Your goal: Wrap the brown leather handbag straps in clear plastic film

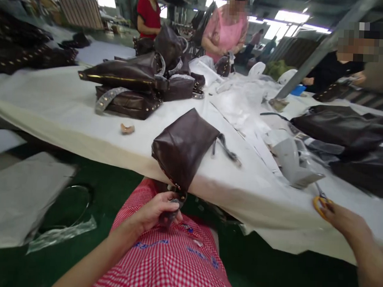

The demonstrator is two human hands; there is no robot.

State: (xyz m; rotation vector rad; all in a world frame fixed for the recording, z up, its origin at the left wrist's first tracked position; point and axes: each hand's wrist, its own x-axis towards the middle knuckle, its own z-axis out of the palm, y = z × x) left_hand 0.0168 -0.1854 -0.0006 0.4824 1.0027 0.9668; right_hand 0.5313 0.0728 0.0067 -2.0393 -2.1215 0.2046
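A dark brown leather bag [186, 145] lies at the table's front edge, its near corner hanging over. My left hand [165, 210] is closed around its strap [169, 216], just below that corner and over the checked apron. Off to the right, my right hand [340, 215] has its fingers on the orange handles of a pair of scissors [321, 204], whose blades point away across the tabletop. A dark cord or tassel [229, 150] trails from the bag's right side.
On the white-covered table [69, 112], stacked brown bags [124, 73] stand at the back left. More dark bags [344, 129] lie at right, beside white packing material [292, 158] and a slanted metal post [322, 50]. Several co-workers are around it. Plastic wrap [63, 235] lies lower left.
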